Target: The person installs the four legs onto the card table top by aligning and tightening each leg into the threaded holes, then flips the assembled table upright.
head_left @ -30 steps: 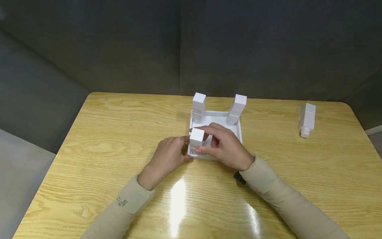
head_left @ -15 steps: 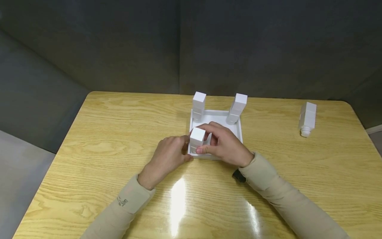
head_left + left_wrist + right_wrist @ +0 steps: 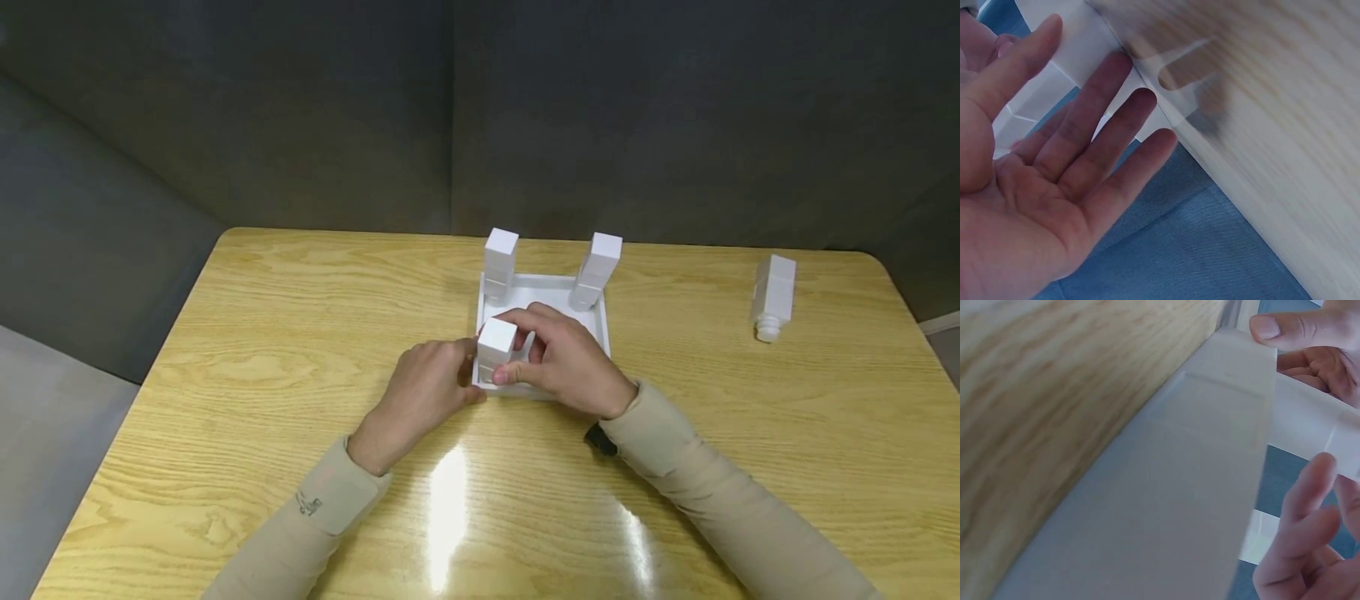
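A small white tabletop (image 3: 551,289) with raised edges lies upside down on the wooden table. My right hand (image 3: 573,367) pinches an upright square white leg (image 3: 497,337) at its front left corner, thumb on the near side and fingers behind. My left hand (image 3: 427,383) holds steady against that corner. Its straight fingers (image 3: 1110,125) touch the tabletop's side in the left wrist view, while its thumb (image 3: 1307,328) meets the corner in the right wrist view. Two similar legs, one at back left (image 3: 500,262) and one at back right (image 3: 598,265), stand in the far corners. The held leg's lower end is hidden.
A loose white leg (image 3: 775,292) with a threaded end lies at the far right of the wooden table (image 3: 300,333). Dark grey partitions (image 3: 337,125) stand behind the table's back edge.
Both hands keep their places at the front left corner, and the right hand keeps hold of the leg. The view has shifted very slightly; nothing else visibly differs.
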The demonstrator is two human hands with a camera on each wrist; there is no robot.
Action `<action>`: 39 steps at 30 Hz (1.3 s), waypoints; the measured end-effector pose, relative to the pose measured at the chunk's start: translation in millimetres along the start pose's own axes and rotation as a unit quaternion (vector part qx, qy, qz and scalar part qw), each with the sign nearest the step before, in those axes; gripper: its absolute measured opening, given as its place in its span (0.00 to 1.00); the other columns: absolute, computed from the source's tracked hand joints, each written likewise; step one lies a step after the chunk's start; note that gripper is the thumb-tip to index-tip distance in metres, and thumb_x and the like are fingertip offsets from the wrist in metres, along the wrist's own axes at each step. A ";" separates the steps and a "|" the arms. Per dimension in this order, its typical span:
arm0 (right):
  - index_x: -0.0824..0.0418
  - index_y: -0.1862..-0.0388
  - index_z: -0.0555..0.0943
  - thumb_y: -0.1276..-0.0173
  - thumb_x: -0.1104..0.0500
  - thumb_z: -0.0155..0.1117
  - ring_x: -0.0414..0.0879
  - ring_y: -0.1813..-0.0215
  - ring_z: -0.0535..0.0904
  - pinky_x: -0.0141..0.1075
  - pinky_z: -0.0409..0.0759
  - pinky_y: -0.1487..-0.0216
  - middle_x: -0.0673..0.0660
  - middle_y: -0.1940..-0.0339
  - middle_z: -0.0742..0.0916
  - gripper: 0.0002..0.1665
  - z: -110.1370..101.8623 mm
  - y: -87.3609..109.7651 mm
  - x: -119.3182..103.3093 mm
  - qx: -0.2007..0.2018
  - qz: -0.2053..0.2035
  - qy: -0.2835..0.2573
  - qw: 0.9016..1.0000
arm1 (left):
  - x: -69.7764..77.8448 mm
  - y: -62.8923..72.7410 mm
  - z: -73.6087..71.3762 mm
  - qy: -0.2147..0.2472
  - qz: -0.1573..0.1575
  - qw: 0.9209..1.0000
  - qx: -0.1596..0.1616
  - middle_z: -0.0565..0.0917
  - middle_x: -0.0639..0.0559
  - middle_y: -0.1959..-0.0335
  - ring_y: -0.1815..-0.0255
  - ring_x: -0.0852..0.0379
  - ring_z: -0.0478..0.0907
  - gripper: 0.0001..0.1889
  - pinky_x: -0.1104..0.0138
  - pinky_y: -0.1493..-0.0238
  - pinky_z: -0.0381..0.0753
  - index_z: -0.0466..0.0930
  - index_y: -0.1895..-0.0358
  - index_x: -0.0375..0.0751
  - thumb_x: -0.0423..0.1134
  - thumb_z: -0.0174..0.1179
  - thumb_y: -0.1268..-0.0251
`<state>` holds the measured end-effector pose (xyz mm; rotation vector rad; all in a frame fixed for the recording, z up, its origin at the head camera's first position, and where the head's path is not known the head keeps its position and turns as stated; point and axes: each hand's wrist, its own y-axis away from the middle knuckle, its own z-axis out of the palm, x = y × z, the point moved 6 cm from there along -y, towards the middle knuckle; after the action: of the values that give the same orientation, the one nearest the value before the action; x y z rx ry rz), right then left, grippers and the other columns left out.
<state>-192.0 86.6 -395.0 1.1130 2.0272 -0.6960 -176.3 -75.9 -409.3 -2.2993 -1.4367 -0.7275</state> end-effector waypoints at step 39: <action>0.55 0.47 0.91 0.24 0.56 0.76 0.48 0.64 0.83 0.36 0.81 0.61 0.51 0.62 0.89 0.10 -70.9 44.3 17.1 0.065 0.061 0.034 0.995 | 1.7 1.0 0.4 -0.012 0.001 1.000 0.006 0.86 0.49 0.71 0.72 0.57 0.77 0.30 0.62 0.67 0.79 0.86 0.40 0.24 0.31 0.86 0.46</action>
<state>-183.1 168.0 -371.0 1.3400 1.9735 -0.7469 -174.7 -74.9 -408.7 -2.3075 -1.4462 -0.6921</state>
